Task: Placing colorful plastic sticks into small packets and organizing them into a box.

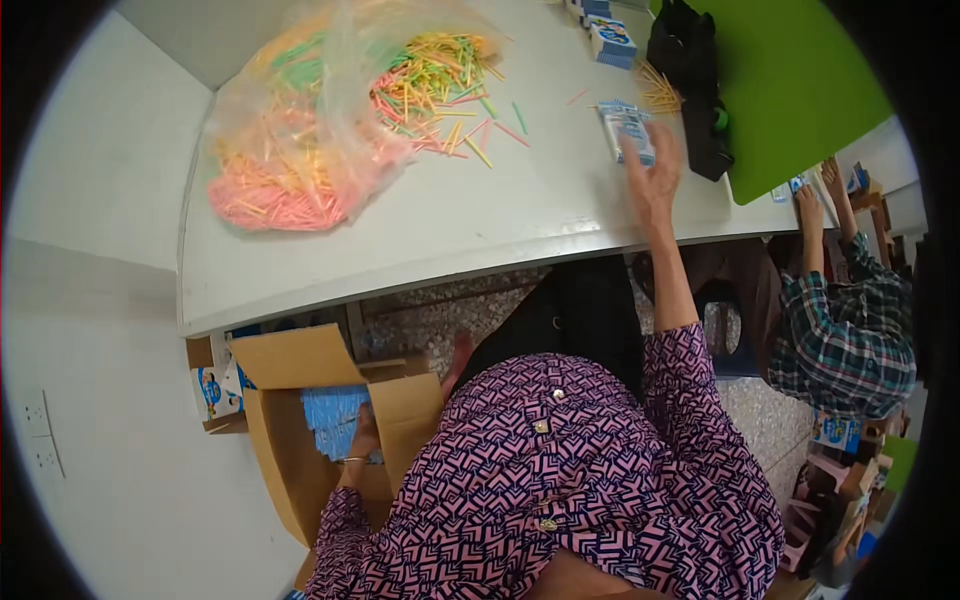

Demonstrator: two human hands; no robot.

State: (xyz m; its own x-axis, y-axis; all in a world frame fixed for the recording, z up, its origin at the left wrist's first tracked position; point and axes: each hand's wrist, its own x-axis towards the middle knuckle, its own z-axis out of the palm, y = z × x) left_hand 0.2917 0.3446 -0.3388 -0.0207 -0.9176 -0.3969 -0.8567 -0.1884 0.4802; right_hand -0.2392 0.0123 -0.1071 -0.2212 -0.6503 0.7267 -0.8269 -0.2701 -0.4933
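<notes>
My right hand (656, 185) is over the table at the right, a little blurred. Its fingers are apart, and they reach the near side of a small blue-and-white packet (625, 130) lying on the tabletop. Down at the left, my left hand (366, 436) is inside an open cardboard box (412, 420) below table level. It rests against a layer of light blue packets (335, 412); its fingertips are too unclear to show whether it grips one.
A large clear plastic bag (290, 170) spills thin pastel sticks (440, 85) over the white table (480, 220). Small boxes (612, 42), yellow sticks (660, 90) and a black object (690, 90) lie by a green board (800, 80). A co-worker in plaid (850, 330) works at the right.
</notes>
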